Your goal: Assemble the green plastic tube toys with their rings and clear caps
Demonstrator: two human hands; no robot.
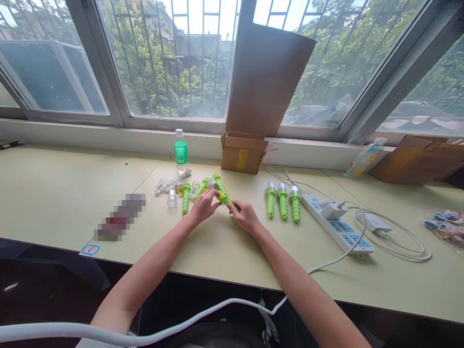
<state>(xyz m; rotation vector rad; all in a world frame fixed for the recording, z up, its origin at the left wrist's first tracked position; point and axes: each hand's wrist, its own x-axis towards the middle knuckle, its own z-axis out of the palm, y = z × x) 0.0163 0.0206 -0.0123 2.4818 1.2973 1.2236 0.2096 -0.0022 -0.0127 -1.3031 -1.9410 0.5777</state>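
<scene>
My left hand (pixel 204 207) and my right hand (pixel 245 217) meet over the table, both closed on one green toy-like handle (pixel 225 198). A yellow ring shows at its upper end, under my left fingertips; my right fingers wrap its lower end and hide part of it. Just beyond my hands lie more green handles, one ribbed handle (pixel 186 199) to the left and another green handle (pixel 217 181) farther back. Several clear plastic caps (pixel 172 198) are scattered beside them. To the right, three green handles with clear heads (pixel 283 202) lie in a row.
A bottle with a green label (pixel 181 153) stands behind the loose parts. By the window sits an open cardboard box (pixel 242 153). A white power strip (pixel 339 225) with cables lies to the right. Another bottle (pixel 365 157) leans by a second carton (pixel 416 159). A white cable (pixel 203 311) crosses in front.
</scene>
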